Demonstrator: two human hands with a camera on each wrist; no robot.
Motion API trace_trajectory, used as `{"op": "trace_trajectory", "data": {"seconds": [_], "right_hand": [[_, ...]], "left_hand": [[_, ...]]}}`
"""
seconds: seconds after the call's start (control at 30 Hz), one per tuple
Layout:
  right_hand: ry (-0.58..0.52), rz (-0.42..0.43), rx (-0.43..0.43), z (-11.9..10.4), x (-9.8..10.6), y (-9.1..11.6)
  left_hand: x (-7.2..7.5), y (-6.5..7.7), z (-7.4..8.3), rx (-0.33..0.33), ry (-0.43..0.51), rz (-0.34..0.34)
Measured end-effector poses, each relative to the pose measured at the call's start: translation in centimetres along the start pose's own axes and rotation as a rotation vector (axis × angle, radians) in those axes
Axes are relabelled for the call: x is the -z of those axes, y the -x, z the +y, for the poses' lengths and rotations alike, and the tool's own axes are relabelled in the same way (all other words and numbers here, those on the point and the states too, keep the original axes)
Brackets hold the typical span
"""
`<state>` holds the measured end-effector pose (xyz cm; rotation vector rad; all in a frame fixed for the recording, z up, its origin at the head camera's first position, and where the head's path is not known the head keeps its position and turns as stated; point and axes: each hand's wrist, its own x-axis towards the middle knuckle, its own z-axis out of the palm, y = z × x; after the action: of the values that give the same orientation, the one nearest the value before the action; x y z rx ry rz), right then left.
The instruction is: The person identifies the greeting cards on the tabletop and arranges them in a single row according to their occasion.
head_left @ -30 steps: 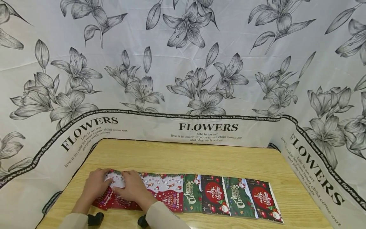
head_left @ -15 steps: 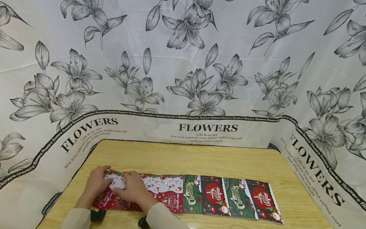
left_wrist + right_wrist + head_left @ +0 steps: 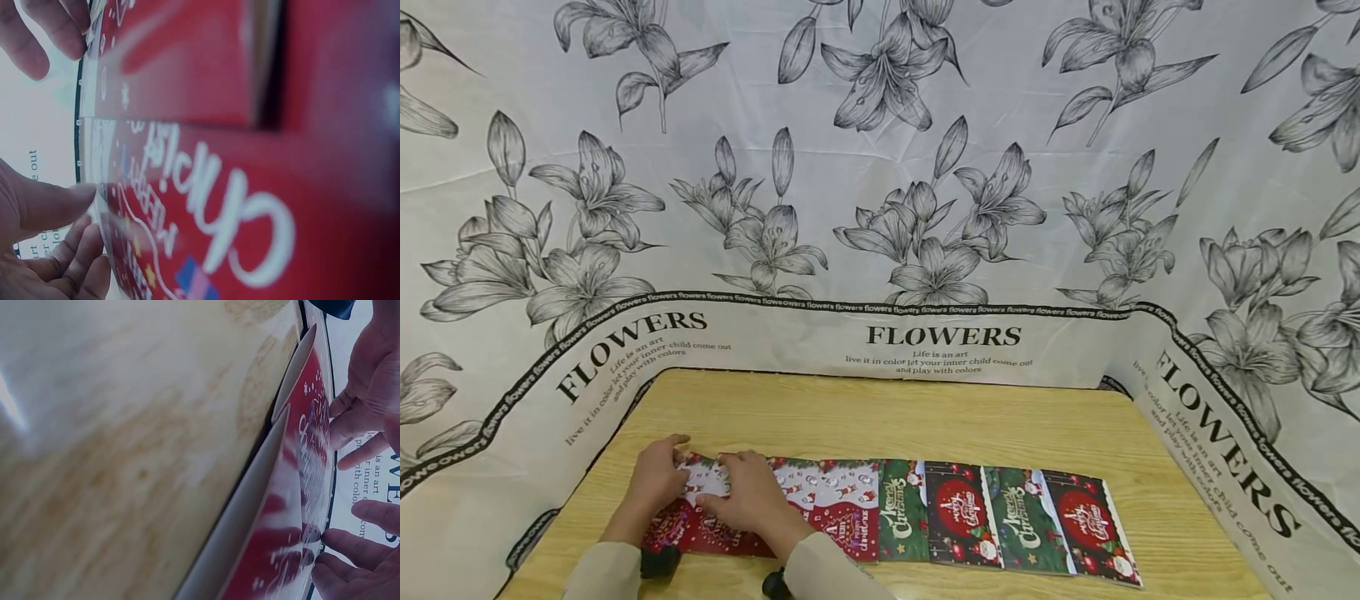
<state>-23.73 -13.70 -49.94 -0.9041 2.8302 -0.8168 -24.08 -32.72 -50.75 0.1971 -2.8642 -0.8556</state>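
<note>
Red and white Christmas cards [image 3: 846,496], like thin booklets, form the left part of a row on the table. My left hand [image 3: 658,479] rests at the far left end. Its thumb [image 3: 59,205] touches the upper part of the end card [image 3: 206,212], and its other fingers are by the far edge. On the neighbouring card [image 3: 187,56] lies my right hand [image 3: 748,492], hiding part of the row. Right fingertips [image 3: 340,540] touch the glossy cover with fingers spread. In the right wrist view, the near edges of two red cards [image 3: 281,487] stand slightly raised.
Further right the row continues with green cards [image 3: 904,508] and dark cards with red circles [image 3: 962,508]. The wooden table [image 3: 880,417] reaches back to a flower-printed curtain [image 3: 940,342], which also hangs at both sides.
My left hand has shifted slightly away from the table's front, its index finger reaching further past the end card's top. My right hand and the cards look almost the same.
</note>
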Motion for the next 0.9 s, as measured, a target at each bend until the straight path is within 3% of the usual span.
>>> {"op": "trace_trajectory", "data": {"seconds": [0.23,0.67,0.9], "right_hand": [[0.021,0.009,-0.005,-0.14,0.05,0.08],[0.016,0.000,-0.037,-0.36,-0.03,0.05],[0.013,0.000,-0.040,-0.37,-0.03,0.01]], "left_hand": [[0.09,0.34,-0.36,-0.041,-0.006,-0.005],[-0.25,0.02,-0.46,-0.006,0.012,0.008],[-0.24,-0.13,-0.37,0.039,0.092,0.014]]}}
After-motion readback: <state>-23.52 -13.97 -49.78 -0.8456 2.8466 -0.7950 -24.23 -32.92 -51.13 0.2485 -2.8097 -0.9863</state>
